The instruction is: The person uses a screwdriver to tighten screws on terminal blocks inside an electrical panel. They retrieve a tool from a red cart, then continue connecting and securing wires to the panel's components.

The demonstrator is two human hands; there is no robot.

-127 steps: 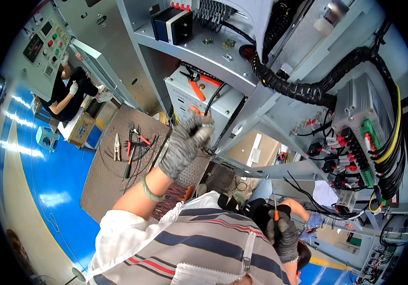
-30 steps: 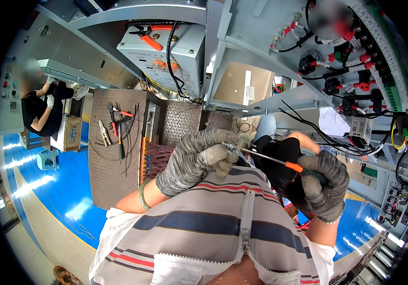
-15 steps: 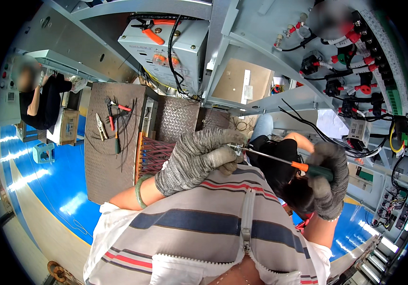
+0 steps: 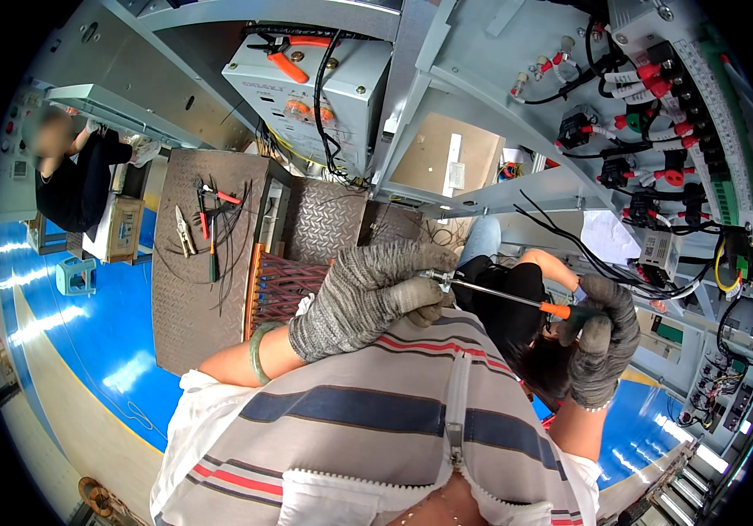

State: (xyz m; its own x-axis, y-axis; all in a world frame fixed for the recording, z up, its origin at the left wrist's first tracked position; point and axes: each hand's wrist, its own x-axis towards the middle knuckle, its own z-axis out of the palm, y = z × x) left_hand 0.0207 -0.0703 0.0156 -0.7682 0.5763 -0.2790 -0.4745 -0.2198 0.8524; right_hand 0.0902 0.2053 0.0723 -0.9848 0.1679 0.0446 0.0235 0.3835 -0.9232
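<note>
My left hand [image 4: 376, 294], in a grey knitted glove, pinches a small silvery metal part [image 4: 434, 277] between thumb and fingers; its exact kind is too small to tell. A screwdriver [image 4: 516, 299] reaches across from the right, its tip at that metal part. On its orange and dark green handle, my right hand [image 4: 606, 337], gloved alike, is closed, with the fingers partly covering the handle. Both hands are held in front of my striped top, well above the floor.
Pliers [image 4: 203, 210], another screwdriver [image 4: 213, 254] and black wires lie on a brown metal platform [image 4: 179, 316] at left. A grey device box [image 4: 306, 96] bears orange-handled cutters. Wired panels [image 4: 657, 131] stand right. One person [image 4: 525, 324] is close beyond my hands; another [image 4: 87, 188] sits far left.
The fingers of my right hand have shifted round the screwdriver handle, and the hand is slightly lower and further left. My left hand keeps its pinch almost unmoved.
</note>
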